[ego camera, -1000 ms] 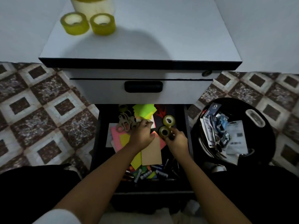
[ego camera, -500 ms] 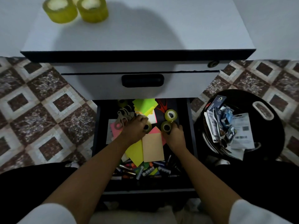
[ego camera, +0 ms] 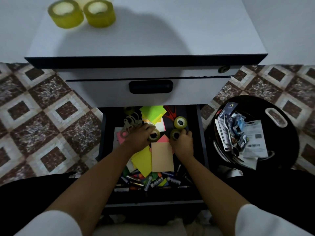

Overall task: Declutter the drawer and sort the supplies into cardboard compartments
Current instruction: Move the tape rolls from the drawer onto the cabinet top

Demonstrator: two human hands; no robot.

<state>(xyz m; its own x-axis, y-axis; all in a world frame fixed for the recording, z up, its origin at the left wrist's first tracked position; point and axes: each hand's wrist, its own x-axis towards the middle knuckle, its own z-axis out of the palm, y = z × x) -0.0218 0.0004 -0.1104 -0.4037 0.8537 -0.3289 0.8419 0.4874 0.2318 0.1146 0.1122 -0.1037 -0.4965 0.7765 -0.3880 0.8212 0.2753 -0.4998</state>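
Your left hand (ego camera: 139, 137) is clamped round a tape roll (ego camera: 154, 135) in the middle of the open drawer (ego camera: 202, 142). Your right hand (ego camera: 183, 144) grips a second tape roll (ego camera: 175, 134) just right of it. Both rolls are down among the coloured paper (ego camera: 143, 159).

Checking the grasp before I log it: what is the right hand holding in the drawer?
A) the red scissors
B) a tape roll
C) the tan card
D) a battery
B: the right hand curls its fingers round a small tape roll by the tan card; the left hand grips a second tape roll.
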